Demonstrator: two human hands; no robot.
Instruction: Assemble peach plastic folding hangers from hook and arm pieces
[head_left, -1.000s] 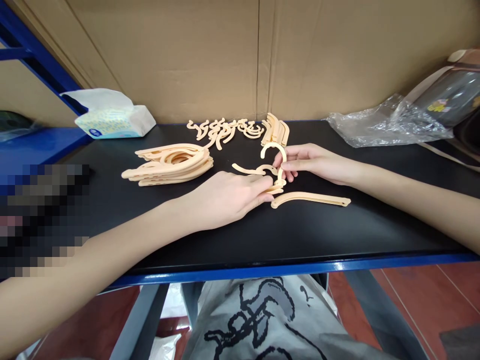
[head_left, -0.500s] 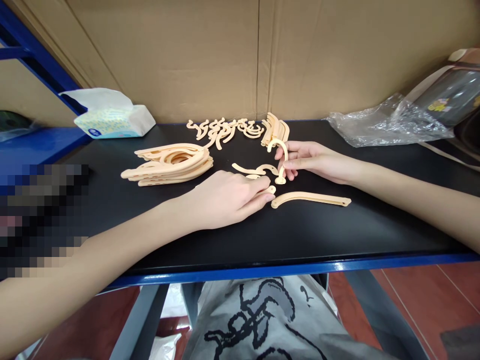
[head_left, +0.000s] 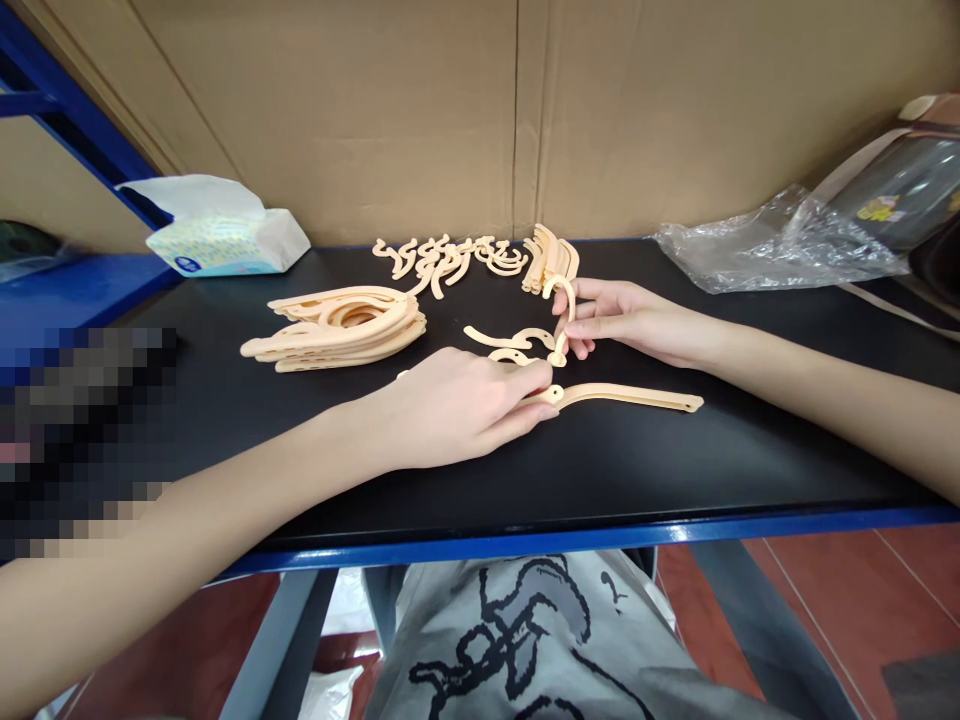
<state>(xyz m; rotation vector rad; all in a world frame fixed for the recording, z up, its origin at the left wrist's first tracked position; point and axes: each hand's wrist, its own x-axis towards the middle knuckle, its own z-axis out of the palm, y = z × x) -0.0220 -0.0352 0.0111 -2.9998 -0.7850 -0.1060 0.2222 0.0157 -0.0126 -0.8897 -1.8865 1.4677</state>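
My right hand point(head_left: 611, 320) pinches a curved beige hook point(head_left: 570, 303), its rounded end up and its flat foot down. My left hand point(head_left: 469, 405) is closed on a beige arm piece point(head_left: 553, 394), whose holed end sticks out past the fingertips; the rest lies mostly under the hand. That end overlaps the left end of another long beige arm point(head_left: 637, 396) on the black table point(head_left: 600, 470). Just behind my left fingers lie loose curved pieces point(head_left: 491, 338). The hook's foot is just above the left fingertips; whether they touch is unclear.
A stack of beige hanger-shaped pieces point(head_left: 337, 330) lies left. Small hooks point(head_left: 450, 262) and a bundle of arms point(head_left: 550, 258) are at the back. A tissue pack point(head_left: 229, 240) stands back left, a clear plastic bag point(head_left: 750, 245) back right. The blue table edge point(head_left: 480, 549) runs in front.
My left hand has moved slightly right and toward me with its piece, now over the long arm's end. The hook in my right hand has shifted slightly and turned a little.
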